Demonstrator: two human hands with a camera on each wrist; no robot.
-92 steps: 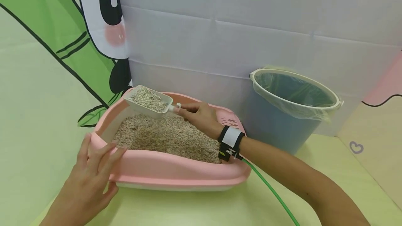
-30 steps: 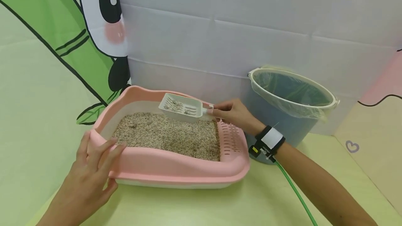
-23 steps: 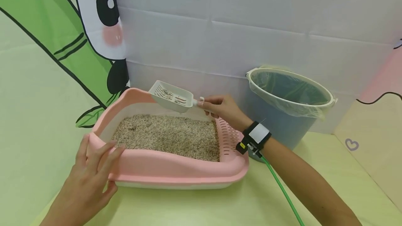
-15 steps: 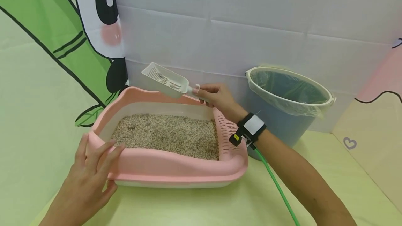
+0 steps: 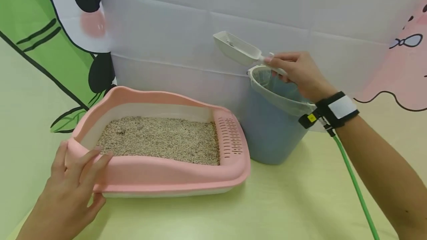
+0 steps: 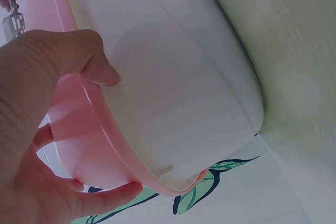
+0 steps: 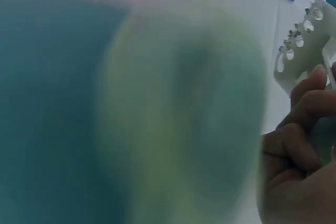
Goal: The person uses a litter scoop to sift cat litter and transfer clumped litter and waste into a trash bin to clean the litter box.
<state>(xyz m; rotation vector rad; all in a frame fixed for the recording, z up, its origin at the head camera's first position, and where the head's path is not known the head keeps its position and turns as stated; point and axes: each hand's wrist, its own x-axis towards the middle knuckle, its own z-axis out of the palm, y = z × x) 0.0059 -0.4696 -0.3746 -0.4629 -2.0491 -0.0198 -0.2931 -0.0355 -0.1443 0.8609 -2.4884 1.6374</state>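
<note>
My right hand (image 5: 301,73) grips the handle of a white slotted litter scoop (image 5: 237,48), raised over the near left part of the bin's rim. A little residue lies in the scoop; in the right wrist view, bits cling around the slots of the scoop (image 7: 302,38). My left hand (image 5: 63,195) holds the front left corner of a pink and white litter box (image 5: 166,175), fingers over the rim. The left wrist view has the thumb (image 6: 97,59) against the outer side, below the pink rim. Grainy litter (image 5: 160,136) covers the box's floor.
A blue bin (image 5: 270,132) with a clear liner over its pale rim stands right of the litter box, against the white wall sheet (image 5: 160,32). A green cable (image 5: 355,184) trails from the right wrist's camera. The pale yellow-green surface (image 5: 200,217) extends in front.
My right hand has carried the scoop up and right, from above the litter box to the bin. Most of the scoop's earlier litter load is gone. The left hand keeps its hold.
</note>
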